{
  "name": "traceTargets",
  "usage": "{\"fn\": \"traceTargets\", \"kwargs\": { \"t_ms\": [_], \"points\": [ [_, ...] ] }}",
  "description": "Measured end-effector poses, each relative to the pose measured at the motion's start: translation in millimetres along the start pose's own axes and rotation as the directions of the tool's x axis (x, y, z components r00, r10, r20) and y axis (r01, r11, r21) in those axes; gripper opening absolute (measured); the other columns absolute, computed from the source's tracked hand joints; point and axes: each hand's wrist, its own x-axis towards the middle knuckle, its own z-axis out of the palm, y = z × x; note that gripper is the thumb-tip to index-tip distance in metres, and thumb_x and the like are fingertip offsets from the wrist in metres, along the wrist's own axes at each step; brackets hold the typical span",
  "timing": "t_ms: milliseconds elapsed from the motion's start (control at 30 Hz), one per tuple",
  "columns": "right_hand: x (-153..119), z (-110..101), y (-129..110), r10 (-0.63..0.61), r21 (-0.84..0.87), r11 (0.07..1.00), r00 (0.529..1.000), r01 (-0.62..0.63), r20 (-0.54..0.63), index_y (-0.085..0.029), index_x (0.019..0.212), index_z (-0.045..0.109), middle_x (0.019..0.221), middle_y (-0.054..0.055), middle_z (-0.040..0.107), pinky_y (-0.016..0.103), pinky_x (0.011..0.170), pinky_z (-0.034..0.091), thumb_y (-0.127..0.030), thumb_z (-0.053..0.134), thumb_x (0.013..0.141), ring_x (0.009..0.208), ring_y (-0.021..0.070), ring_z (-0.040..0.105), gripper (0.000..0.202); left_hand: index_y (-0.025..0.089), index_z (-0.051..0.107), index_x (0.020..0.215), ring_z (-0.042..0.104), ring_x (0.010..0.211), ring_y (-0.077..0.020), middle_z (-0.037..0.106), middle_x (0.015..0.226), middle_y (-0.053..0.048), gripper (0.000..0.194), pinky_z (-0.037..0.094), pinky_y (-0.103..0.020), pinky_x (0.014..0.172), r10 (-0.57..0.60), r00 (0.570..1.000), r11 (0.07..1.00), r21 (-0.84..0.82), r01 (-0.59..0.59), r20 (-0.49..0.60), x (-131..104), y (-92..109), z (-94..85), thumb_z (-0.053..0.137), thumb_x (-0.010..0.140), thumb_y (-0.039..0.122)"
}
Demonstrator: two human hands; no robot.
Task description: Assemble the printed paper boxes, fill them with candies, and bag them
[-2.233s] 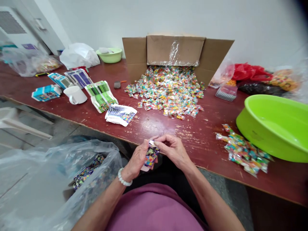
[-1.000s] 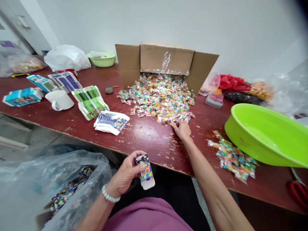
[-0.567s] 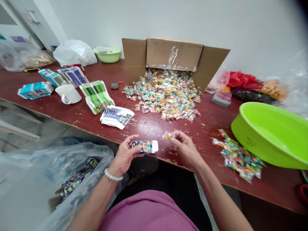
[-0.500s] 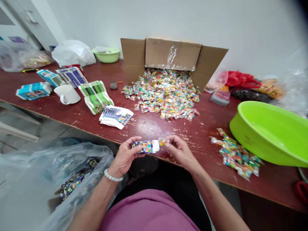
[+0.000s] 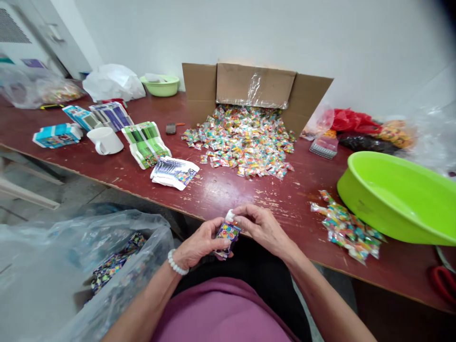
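Observation:
My left hand (image 5: 205,243) is wrapped round a small purple candy box (image 5: 228,232) with a colourful print, its open end tilted up and away from me. My right hand (image 5: 257,227) is at that end, thumb and fingertips closed about the white flap (image 5: 230,216). Whether a wrapped candy is still between those fingers is hidden. Beyond the hands, a big heap of wrapped candies (image 5: 245,142) spills from a cardboard box (image 5: 254,85) lying on its side. A stack of flat purple cartons (image 5: 174,172) lies on the table left of the heap.
At right, a green basin (image 5: 395,213) stands beside a smaller pile of wrapped candies (image 5: 351,230). Green cartons (image 5: 145,142), a white mug (image 5: 105,141) and blue cartons (image 5: 57,135) are at left. Below the table edge, a clear plastic bag (image 5: 142,228) holds filled purple boxes (image 5: 114,266). Scissors (image 5: 441,280) lie far right.
My left hand has turned the box more upright and moved it right. My right hand has brought the wrapped candy to the box's open end, where the candy is no longer clearly seen.

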Motion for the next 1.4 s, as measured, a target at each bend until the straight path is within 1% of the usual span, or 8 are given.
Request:
{"fn": "traceTargets", "kwargs": {
  "t_ms": [200, 300, 467, 633, 733, 967, 1167, 1400],
  "points": [
    [-0.1, 1.0, -1.7, -0.119, -0.008, 0.993, 0.988, 0.119, -0.099, -0.022, 0.094, 0.073, 0.093, 0.004, 0.064, 0.031, 0.079, 0.047, -0.031, 0.056, 0.091, 0.087, 0.0187, 0.061, 0.018, 0.019, 0.053, 0.114, 0.066, 0.057, -0.0165, 0.067, 0.083, -0.004, 0.037, 0.05, -0.025, 0.051, 0.053, 0.996, 0.981, -0.181, -0.065, -0.073, 7.9, -1.8, 10.2, 0.065, 0.081, 0.03],
    [-1.7, 1.6, 0.4, 0.058, 0.222, 0.975, 0.978, -0.012, -0.199, -0.023, 0.106, 0.066, 0.096, 0.004, 0.064, 0.032, 0.08, 0.048, -0.038, 0.064, 0.086, 0.088, 0.0192, 0.06, 0.025, 0.015, 0.057, 0.106, 0.065, 0.055, -0.0191, 0.067, 0.079, -0.008, 0.044, 0.05, -0.027, 0.047, -0.032, 0.989, 0.954, -0.299, -0.012, -0.144, 9.4, -2.3, 12.3, 0.046, 0.091, 0.055],
    [-1.7, 13.7, 8.0, 0.204, 0.487, 0.856, 0.979, -0.173, -0.011, -0.02, 0.108, 0.063, 0.093, 0.003, 0.066, 0.027, 0.071, 0.049, -0.042, 0.076, 0.076, 0.078, 0.0154, 0.06, 0.041, 0.014, 0.061, 0.102, 0.063, 0.054, -0.017, 0.067, 0.074, -0.007, 0.044, 0.049, -0.024, 0.043, -0.045, 0.969, 0.953, -0.303, -0.032, -0.243, 8.5, -3.8, 16.1, 0.051, 0.089, 0.054],
    [0.7, 24.3, 9.5, 0.127, 0.401, 0.909, 0.992, -0.114, -0.006, -0.018, 0.091, 0.067, 0.079, 0.001, 0.066, 0.026, 0.058, 0.049, -0.039, 0.07, 0.082, 0.059, 0.0133, 0.059, 0.023, 0.017, 0.063, 0.108, 0.061, 0.053, -0.0146, 0.066, 0.07, -0.003, 0.041, 0.045, -0.019, 0.04, 0.001, 0.947, 0.979, -0.192, -0.067, -0.322, 9.7, -7.1, 22.7, 0.061, 0.085, 0.051],
    [-0.7, 24.7, 11.1, 0.059, 0.34, 0.94, 0.99, -0.013, -0.126, -0.019, 0.086, 0.069, 0.078, 0.001, 0.067, 0.026, 0.052, 0.048, -0.038, 0.067, 0.086, 0.053, 0.0129, 0.059, 0.019, 0.017, 0.063, 0.1, 0.061, 0.051, -0.015, 0.065, 0.07, -0.003, 0.042, 0.046, -0.02, 0.038, -0.046, 0.958, 0.961, -0.275, -0.035, -0.283, 11.3, -4.5, 23.8, 0.055, 0.087, 0.056],
    [-7.0, 17.1, 15.7, -0.3, -0.067, 0.953, 0.947, 0.294, -0.112, -0.024, 0.096, 0.074, 0.095, 0.006, 0.073, 0.031, 0.08, 0.053, -0.031, 0.058, 0.094, 0.087, 0.02, 0.068, 0.017, 0.015, 0.063, 0.094, 0.062, 0.048, -0.0177, 0.063, 0.067, -0.005, 0.05, 0.048, -0.024, 0.034, -0.176, 0.97, 0.9, -0.428, 0.089, -0.168, 10.6, 5.9, 19.5, 0.051, 0.087, 0.063],
    [-2.1, 23.7, 8.0, 0.026, 0.217, 0.976, 0.995, -0.005, -0.095, -0.02, 0.082, 0.066, 0.075, 0.001, 0.069, 0.025, 0.048, 0.051, -0.035, 0.067, 0.084, 0.051, 0.0145, 0.064, 0.016, 0.018, 0.059, 0.105, 0.06, 0.046, -0.0168, 0.063, 0.065, -0.002, 0.043, 0.043, -0.022, 0.034, -0.113, 0.951, 0.929, -0.369, -0.002, -0.289, 12.3, 3.7, 23.0, 0.046, 0.09, 0.057],
    [8.7, 24.2, 6.7, 0.094, 0.267, 0.961, 0.994, -0.074, -0.061, -0.017, 0.082, 0.066, 0.067, 0.0, 0.068, 0.024, 0.047, 0.05, -0.032, 0.066, 0.083, 0.049, 0.0137, 0.061, 0.015, 0.015, 0.063, 0.102, 0.06, 0.045, -0.0161, 0.063, 0.063, -0.004, 0.062, 0.039, -0.02, 0.036, -0.096, 0.933, 0.959, -0.282, -0.006, -0.347, 12.3, 1.3, 21.9, 0.044, 0.085, 0.071]
  ]
}}
